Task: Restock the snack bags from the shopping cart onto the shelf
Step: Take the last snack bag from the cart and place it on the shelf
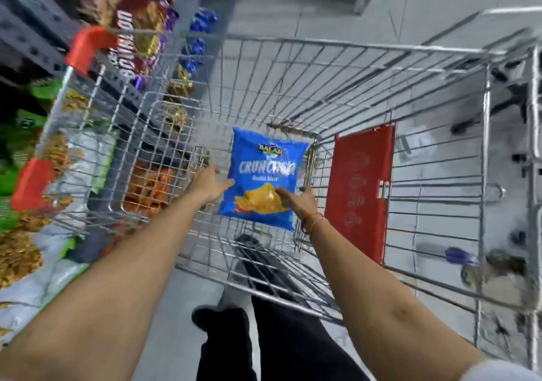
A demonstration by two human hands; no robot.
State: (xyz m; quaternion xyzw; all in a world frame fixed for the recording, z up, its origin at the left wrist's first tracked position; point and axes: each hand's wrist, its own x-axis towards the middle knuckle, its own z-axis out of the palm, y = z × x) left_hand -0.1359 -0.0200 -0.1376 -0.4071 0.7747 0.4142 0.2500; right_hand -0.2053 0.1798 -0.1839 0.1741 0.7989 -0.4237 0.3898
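A blue snack bag (264,172) with yellow chips printed on it lies flat on the bottom of the wire shopping cart (366,49). My left hand (209,182) reaches down into the cart, fingers spread, touching the bag's left edge. My right hand (299,201) rests on the bag's lower right part, fingers on its face, a red thread around the wrist. Neither hand has the bag lifted. The shelf (26,31) runs along the left, stocked with snack bags.
Green, white, orange and purple snack bags (140,25) fill the shelf at left, seen partly through the cart's wire side. A red flap (360,187) stands at the cart's right. Grey tiled floor surrounds the cart. My dark-trousered legs are below.
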